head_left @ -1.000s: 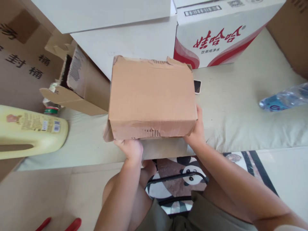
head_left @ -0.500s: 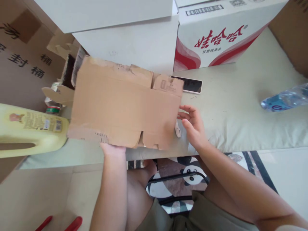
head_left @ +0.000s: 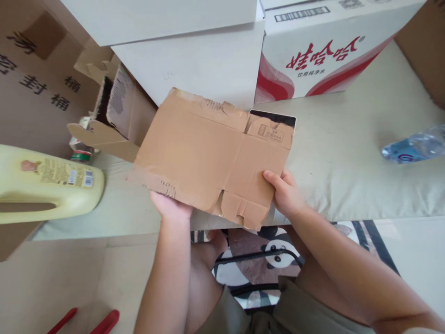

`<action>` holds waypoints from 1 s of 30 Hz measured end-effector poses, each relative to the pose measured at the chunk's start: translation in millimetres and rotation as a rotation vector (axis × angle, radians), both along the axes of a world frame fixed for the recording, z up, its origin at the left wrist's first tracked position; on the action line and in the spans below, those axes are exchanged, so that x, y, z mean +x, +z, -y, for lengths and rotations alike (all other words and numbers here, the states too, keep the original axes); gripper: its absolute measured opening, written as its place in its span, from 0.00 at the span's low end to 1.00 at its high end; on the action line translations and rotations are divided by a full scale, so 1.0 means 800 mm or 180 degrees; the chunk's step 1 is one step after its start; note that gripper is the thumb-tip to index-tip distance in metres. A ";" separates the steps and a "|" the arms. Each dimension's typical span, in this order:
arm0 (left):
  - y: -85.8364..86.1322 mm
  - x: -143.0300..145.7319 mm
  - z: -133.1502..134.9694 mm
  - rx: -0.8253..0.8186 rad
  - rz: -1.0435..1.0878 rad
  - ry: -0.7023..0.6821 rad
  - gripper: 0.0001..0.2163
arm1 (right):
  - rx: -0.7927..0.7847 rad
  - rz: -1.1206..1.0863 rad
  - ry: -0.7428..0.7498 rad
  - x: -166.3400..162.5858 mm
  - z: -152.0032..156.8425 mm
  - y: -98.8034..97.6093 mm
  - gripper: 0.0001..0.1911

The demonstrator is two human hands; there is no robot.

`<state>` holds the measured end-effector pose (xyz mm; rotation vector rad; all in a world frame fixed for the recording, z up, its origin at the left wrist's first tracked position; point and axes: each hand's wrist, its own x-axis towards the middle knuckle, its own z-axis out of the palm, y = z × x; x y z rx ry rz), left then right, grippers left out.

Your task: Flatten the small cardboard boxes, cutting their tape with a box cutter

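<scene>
A flattened brown cardboard box (head_left: 212, 153) with torn edges lies tilted over the pale cushioned surface (head_left: 347, 162). My left hand (head_left: 170, 206) grips its near left edge from underneath. My right hand (head_left: 285, 192) holds its right edge, thumb on top. A dark phone (head_left: 274, 118) peeks out behind the cardboard's far right corner.
An open torn carton (head_left: 114, 120) stands to the left, with a yellow jug (head_left: 45, 183) lying on its side beside it. White boxes (head_left: 194, 60) and a red-printed water case (head_left: 323, 51) line the back. A water bottle (head_left: 413, 148) lies at right. Red handles (head_left: 86, 320) show on the floor.
The box, whole a second ago, has been flattened into a sheet. My right hand let go, then took hold of the right edge again; the sheet shifted right.
</scene>
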<state>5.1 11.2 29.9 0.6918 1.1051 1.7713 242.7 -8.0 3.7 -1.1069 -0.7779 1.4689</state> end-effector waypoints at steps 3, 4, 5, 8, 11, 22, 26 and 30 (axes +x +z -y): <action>0.007 0.007 -0.001 0.0139 -0.0049 0.0080 0.24 | -0.0001 0.0022 -0.0061 0.002 -0.002 0.004 0.22; 0.008 0.009 -0.001 0.0148 -0.0061 0.0101 0.24 | -0.0009 0.0026 -0.0067 0.002 -0.002 0.005 0.22; 0.009 0.010 -0.001 0.0140 -0.0078 0.0121 0.25 | -0.0020 0.0026 -0.0070 0.003 -0.002 0.005 0.23; 0.007 0.011 -0.002 0.0082 -0.0152 0.0216 0.26 | -0.0055 0.0000 -0.0089 0.005 -0.001 0.005 0.22; 0.004 0.010 -0.003 0.0140 -0.0065 0.0241 0.25 | -0.0062 -0.0006 -0.0104 0.006 -0.002 0.006 0.22; 0.002 0.012 -0.004 0.0059 0.0017 0.0143 0.26 | -0.0219 -0.0111 -0.0154 0.005 -0.003 0.008 0.22; 0.004 0.012 -0.004 0.0047 -0.0069 0.0110 0.27 | -0.0246 -0.0130 -0.0175 0.004 -0.003 0.010 0.23; 0.004 0.011 -0.004 0.0085 -0.0026 0.0048 0.26 | -0.0313 -0.0112 -0.0178 0.002 -0.005 0.010 0.23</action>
